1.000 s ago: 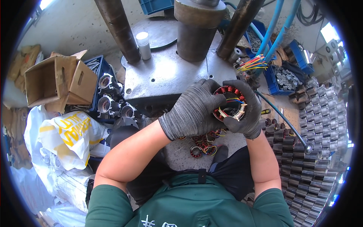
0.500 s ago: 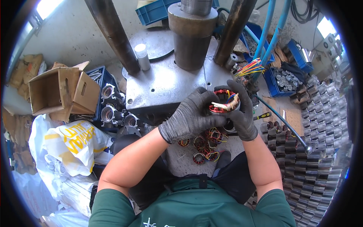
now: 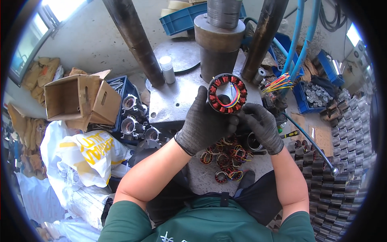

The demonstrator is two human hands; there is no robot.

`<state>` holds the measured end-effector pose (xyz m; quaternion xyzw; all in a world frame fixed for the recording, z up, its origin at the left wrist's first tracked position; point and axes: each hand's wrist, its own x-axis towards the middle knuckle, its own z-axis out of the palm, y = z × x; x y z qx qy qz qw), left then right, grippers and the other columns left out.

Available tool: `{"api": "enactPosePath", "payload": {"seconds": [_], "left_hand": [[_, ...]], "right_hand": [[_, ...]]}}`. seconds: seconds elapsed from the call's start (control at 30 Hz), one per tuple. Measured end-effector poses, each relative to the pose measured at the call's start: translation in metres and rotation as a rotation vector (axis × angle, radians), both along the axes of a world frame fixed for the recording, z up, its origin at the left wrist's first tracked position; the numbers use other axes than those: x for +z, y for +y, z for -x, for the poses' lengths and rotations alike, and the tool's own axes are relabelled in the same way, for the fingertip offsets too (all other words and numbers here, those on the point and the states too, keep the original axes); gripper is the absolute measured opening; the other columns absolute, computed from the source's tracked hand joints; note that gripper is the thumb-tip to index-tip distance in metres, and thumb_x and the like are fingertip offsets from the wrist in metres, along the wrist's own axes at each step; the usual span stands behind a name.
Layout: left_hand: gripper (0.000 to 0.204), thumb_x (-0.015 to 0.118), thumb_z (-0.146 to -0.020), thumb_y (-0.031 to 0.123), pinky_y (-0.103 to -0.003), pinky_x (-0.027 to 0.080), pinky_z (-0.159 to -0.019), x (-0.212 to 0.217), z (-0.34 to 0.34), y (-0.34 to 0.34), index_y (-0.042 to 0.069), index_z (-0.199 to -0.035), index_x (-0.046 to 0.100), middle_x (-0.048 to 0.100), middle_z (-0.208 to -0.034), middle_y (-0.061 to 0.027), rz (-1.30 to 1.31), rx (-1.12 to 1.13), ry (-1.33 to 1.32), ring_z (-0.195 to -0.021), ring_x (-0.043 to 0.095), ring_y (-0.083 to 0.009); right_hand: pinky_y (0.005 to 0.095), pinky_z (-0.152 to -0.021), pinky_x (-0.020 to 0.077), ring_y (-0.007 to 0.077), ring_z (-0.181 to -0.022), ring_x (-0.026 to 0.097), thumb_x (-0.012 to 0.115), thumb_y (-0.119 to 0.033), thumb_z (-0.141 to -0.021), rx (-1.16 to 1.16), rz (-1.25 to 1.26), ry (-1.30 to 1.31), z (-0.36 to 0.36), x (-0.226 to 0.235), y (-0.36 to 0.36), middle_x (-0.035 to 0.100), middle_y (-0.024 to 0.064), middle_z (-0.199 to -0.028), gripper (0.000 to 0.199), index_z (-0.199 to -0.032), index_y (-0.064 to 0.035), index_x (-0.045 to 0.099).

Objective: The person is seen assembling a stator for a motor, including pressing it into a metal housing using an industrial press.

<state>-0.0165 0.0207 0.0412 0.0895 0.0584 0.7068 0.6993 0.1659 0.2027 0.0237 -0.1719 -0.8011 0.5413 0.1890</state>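
Note:
A stator (image 3: pixel 216 102), a dark ring with red coils inside, faces me upright above the floor in front of the press. My left hand (image 3: pixel 203 126), in a dark grey glove, grips it from below and the left, thumb up along its side. Red, yellow, blue and white lead wires (image 3: pixel 234 104) curve through the ring's opening. My right hand (image 3: pixel 263 128), gloved too, is at the stator's lower right. Its fingers are bent and close together; whether they pinch something is hidden. Several more wired stators (image 3: pixel 225 161) lie on the floor below my hands.
Ahead stands a press with a steel bed (image 3: pixel 173 103), a thick ram (image 3: pixel 219 52) and two slanting columns. A white cylinder (image 3: pixel 167 69) stands on the bed. To the left are cardboard boxes (image 3: pixel 66 99) and metal housings (image 3: pixel 129 126); to the right, stacked metal sleeves (image 3: pixel 318 177) and a screwdriver (image 3: pixel 290 134).
The stator has been raised and tilted so its open face shows. My right hand has moved from its side to its lower right. The off-white bundle across it no longer shows.

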Motion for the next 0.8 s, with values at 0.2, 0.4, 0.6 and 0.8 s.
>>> {"api": "enactPosePath", "payload": {"seconds": [0.2,0.4,0.6,0.8], "left_hand": [[0.106,0.045,-0.092,0.095,-0.036,0.047,-0.089,0.003,0.004,-0.001,0.008,-0.153,0.053,0.061,-0.121,-0.0151,0.015,0.037,-0.005,-0.097,0.057,-0.0229],[0.102,0.046,-0.093,0.094,-0.036,0.048,-0.086,0.01,0.005,-0.003,0.011,-0.153,0.053,0.064,-0.126,-0.017,0.071,0.085,0.067,-0.098,0.059,-0.023],[0.099,0.041,-0.096,0.091,-0.037,0.049,-0.091,0.012,0.003,-0.002,0.013,-0.157,0.049,0.063,-0.126,-0.0182,0.025,0.15,0.095,-0.101,0.059,-0.0237],[0.097,0.041,-0.097,0.09,-0.037,0.049,-0.09,0.01,0.009,-0.002,0.013,-0.155,0.051,0.062,-0.124,-0.0188,0.001,0.093,-0.025,-0.097,0.059,-0.023]], "right_hand": [[0.0414,-0.089,0.0609,0.0324,-0.1,0.076,0.082,-0.012,-0.094,0.008,-0.305,0.047,0.011,-0.01,0.001,0.074,0.0196,-0.111,0.037,-0.127,0.0011,0.07],[0.0431,-0.091,0.0594,0.0363,-0.103,0.074,0.084,-0.01,-0.092,0.045,-0.402,0.075,0.011,-0.003,-0.004,0.073,0.0194,-0.114,0.039,-0.126,0.0003,0.07],[0.0393,-0.086,0.0607,0.0314,-0.101,0.075,0.083,-0.007,-0.092,0.053,-0.398,0.07,0.009,0.002,-0.007,0.072,0.0178,-0.117,0.038,-0.127,0.0,0.07],[0.0394,-0.087,0.0612,0.0321,-0.104,0.075,0.083,-0.007,-0.092,0.068,-0.233,0.161,0.008,0.003,-0.013,0.072,0.0177,-0.118,0.039,-0.127,-0.0007,0.071]]}}
